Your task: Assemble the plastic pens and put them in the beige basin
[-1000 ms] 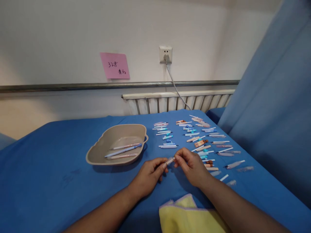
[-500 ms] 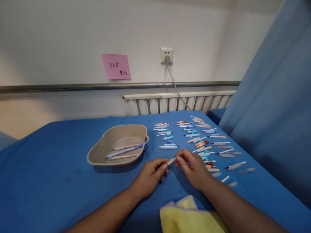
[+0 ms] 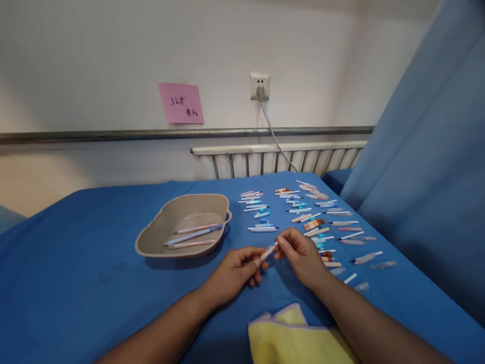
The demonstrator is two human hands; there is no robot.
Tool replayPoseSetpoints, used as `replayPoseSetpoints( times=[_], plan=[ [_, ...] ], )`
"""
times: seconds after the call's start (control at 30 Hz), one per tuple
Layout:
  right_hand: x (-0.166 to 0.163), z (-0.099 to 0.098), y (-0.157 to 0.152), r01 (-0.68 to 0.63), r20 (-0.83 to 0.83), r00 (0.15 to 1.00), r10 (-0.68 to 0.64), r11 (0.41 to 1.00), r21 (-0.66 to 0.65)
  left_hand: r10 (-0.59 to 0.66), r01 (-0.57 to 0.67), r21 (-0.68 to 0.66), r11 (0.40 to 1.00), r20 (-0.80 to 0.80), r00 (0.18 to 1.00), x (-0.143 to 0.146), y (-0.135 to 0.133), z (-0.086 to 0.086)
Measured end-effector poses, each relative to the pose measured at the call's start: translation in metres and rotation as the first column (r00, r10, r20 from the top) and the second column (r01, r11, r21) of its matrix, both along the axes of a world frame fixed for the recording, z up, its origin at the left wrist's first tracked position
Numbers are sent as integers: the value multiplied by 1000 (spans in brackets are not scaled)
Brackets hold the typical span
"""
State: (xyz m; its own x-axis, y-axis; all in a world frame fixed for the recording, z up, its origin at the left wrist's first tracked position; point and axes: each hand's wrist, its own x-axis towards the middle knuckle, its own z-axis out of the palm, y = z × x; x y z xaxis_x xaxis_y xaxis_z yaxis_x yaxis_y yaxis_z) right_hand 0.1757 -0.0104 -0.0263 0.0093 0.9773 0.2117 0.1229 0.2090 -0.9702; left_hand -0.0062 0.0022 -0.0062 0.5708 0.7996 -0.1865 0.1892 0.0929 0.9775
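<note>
My left hand (image 3: 235,270) and my right hand (image 3: 300,255) meet over the blue cloth and pinch the two ends of one small clear pen part (image 3: 268,251), tilted up to the right. Both hands are closed on it. Just behind and to the right lie several pen parts (image 3: 314,222) in rows: white refills, blue and orange barrels, clear caps. A beige tray (image 3: 151,241) to the left holds three assembled pens (image 3: 193,235).
A yellow cloth (image 3: 291,338) lies at the near edge between my forearms. A blue curtain (image 3: 428,151) hangs at the right. Behind the table are a radiator (image 3: 276,159), a wall socket with a cable (image 3: 259,87) and a pink note (image 3: 181,103).
My right hand has lifted slightly and the small part between my hands now tilts upward more; the left hand's fingers have shifted a little to the right.
</note>
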Motion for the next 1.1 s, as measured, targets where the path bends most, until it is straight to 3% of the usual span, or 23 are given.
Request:
replayPoseSetpoints(
  times=[0.2,0.57,0.9,1.1],
  plan=[
    [-1,3,2,-52,-141,989,43,997,-59,41,-22,-185,983,101,994,1,0,-2],
    [-1,1,3,-49,-163,986,30,992,-113,154,-24,-461,887,245,957,2,-2,10],
    [-2,0,1,-71,-111,992,56,989,-132,148,28,-514,858,299,943,-1,-2,7],
    [-1,-2,1,-66,-104,993,50,986,-152,223,-22,-560,828,294,930,-2,2,3]
  ],
)
